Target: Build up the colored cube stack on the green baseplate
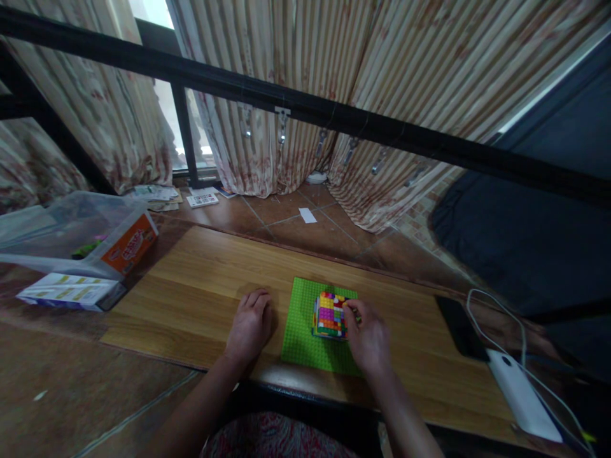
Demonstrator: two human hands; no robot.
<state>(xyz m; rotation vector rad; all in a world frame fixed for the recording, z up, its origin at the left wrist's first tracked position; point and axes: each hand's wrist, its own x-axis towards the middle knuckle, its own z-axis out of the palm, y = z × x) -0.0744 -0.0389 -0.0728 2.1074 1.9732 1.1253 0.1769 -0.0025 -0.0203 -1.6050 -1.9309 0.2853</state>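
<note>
A many-coloured block of toy building bricks [329, 316] stands on a green studded baseplate [300, 318]. Its right side is partly covered by my right hand [368, 335]. The thumb and index finger of that hand are pinched at the block's upper right corner; what is between them, if anything, is hidden. My left hand [249, 323] rests on the wooden tabletop [200, 286], left of the baseplate and apart from it. Its fingers are curled in, with nothing visible in them.
On the right lie a black phone [461, 327], a white power bank [522, 394] and a white cable [524, 331]. To the left are a clear plastic bin [71, 229] and a white box [71, 291]. A dark metal rail [305, 105] crosses in front of curtains.
</note>
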